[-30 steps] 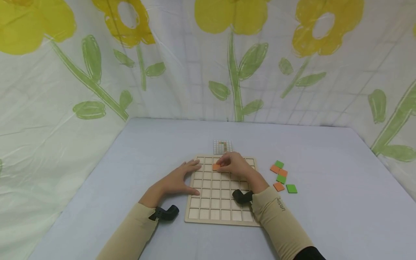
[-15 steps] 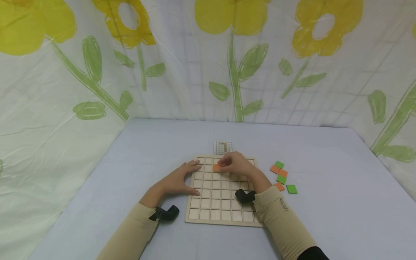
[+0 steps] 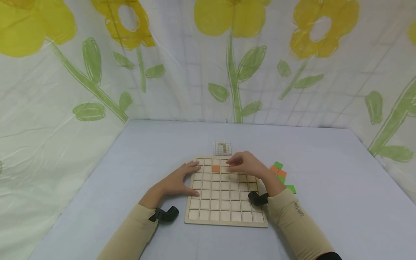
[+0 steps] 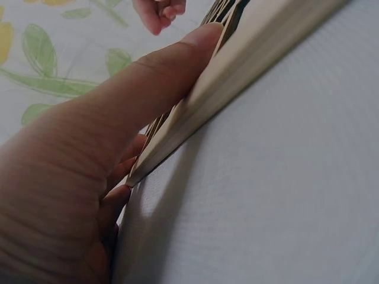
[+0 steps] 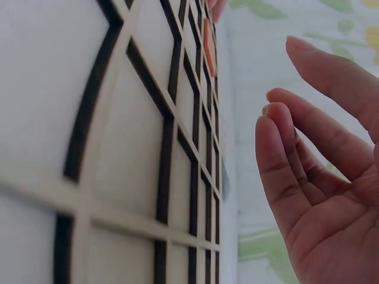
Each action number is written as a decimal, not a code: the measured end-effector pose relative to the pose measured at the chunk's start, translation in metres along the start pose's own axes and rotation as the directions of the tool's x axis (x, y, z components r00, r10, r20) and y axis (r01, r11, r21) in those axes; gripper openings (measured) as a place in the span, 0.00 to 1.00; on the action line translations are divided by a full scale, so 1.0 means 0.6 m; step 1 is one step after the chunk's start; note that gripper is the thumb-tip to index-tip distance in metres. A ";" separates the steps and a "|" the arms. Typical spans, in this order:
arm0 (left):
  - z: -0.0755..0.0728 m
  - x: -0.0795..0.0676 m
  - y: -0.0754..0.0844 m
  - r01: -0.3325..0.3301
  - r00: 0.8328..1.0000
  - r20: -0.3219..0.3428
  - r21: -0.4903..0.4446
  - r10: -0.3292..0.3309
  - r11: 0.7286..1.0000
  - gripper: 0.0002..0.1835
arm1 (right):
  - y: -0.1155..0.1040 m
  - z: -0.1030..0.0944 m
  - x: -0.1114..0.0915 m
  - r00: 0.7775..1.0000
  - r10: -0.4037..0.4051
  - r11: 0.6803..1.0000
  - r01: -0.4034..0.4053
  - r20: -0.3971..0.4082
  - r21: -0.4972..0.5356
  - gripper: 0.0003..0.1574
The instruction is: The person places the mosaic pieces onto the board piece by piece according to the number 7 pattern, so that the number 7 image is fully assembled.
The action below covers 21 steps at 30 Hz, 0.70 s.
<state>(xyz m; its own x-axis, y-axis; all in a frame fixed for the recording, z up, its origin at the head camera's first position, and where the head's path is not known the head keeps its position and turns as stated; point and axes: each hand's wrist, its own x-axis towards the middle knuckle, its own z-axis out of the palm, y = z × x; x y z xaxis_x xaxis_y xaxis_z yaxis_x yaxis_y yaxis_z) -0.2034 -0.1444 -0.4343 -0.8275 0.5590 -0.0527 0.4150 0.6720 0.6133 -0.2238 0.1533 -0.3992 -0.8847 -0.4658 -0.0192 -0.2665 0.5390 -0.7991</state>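
A wooden grid board lies flat on the table, divided into square cells. One orange square tile sits in a cell of its second row from the far edge; the right wrist view shows the same orange tile in the grid. My left hand rests on the board's left edge, fingers spread, thumb on the frame in the left wrist view. Above the board's far right part hovers my right hand, fingers loosely bent with nothing between them; thumb and fingertips stand apart in the right wrist view.
A small printed grid card lies just beyond the board's far edge. Right of the board are several loose green and orange tiles, among them a green tile, partly covered by the right forearm. A flower-printed curtain hangs behind the table.
My right hand has let go of the orange tile and moved right, away from it. The tile stays in its cell. My left hand has kept its place.
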 end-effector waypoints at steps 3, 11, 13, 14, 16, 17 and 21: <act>0.001 0.000 0.000 -0.004 1.000 -0.002 -0.005 0.004 1.000 0.52 | 0.003 -0.010 -0.012 1.000 0.007 1.000 -0.007 -0.002 0.006 0.20; 0.002 0.000 0.000 -0.003 1.000 -0.005 -0.008 0.003 1.000 0.52 | 0.017 -0.042 -0.053 0.999 0.026 0.999 -0.027 -0.025 -0.042 0.20; 0.002 0.000 0.001 -0.002 1.000 -0.006 -0.012 0.002 1.000 0.52 | 0.022 -0.049 -0.065 0.999 0.041 0.998 -0.042 -0.031 -0.050 0.21; 0.001 0.000 0.001 -0.001 1.000 -0.006 -0.014 0.001 1.000 0.52 | 0.024 -0.053 -0.071 0.998 0.047 0.997 -0.049 -0.033 -0.051 0.21; 0.001 0.000 0.001 0.001 1.000 -0.006 -0.011 -0.001 1.000 0.52 | 0.031 -0.060 -0.082 0.998 0.056 0.997 -0.058 -0.029 -0.054 0.22; 0.001 0.000 0.001 0.002 1.000 -0.005 -0.009 -0.002 1.000 0.52 | 0.033 -0.063 -0.089 0.998 0.058 0.996 -0.060 -0.027 -0.060 0.23; 0.000 -0.001 0.002 0.003 1.000 -0.006 -0.004 -0.003 1.000 0.52 | 0.041 -0.076 -0.113 0.998 0.060 0.995 -0.063 -0.028 -0.080 0.22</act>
<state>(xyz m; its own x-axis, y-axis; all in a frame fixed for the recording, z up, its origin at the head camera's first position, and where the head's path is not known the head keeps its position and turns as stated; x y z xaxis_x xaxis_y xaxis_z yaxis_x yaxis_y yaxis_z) -0.2025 -0.1439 -0.4337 -0.8311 0.5539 -0.0498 0.4107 0.6716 0.6166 -0.1881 0.2300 -0.3901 -0.9095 -0.4125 -0.0506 -0.2403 0.6212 -0.7459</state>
